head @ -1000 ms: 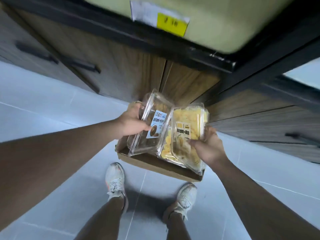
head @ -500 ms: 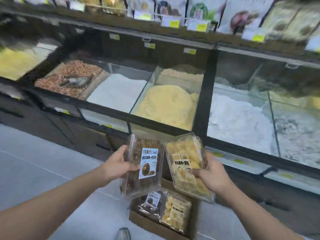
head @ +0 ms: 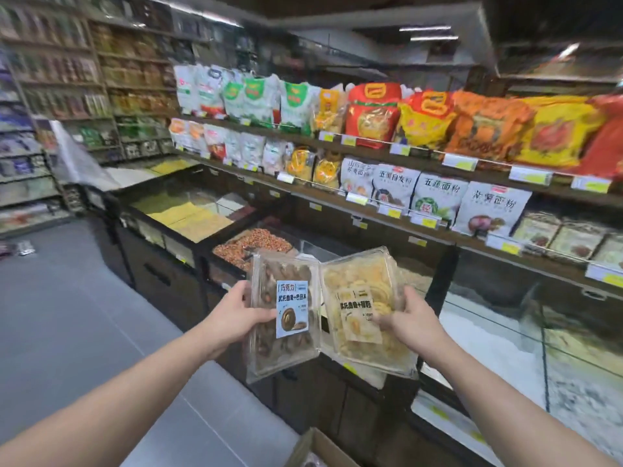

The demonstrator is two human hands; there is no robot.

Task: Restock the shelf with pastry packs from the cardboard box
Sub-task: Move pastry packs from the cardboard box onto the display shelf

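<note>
Two clear plastic pastry packs are held up side by side in front of the bulk bins (head: 256,246), one in each hand. Dark pack (head: 285,318): transparent clamshell filled with brown pastries, a white-and-blue label with a picture of a swirl pastry on its front face. Its long axis runs near vertical, top leaning slightly left, label facing the camera. Left hand (head: 232,320) grips it at the left edge, thumb curled over the front near the label, remaining fingers behind and hidden. Yellow pack (head: 365,315): same type of clamshell, filled with pale yellow pastries, a cream label on the front. Its long axis is also near upright, top tilted toward the left so that its upper corner meets the dark pack. Right hand (head: 409,323) holds it at the right edge, thumb pressed on the front by the label. A corner of the cardboard box (head: 318,448) shows at the lower edge, on the floor (head: 67,315). Shelves (head: 421,163) behind carry bagged goods with yellow price tags.
</note>
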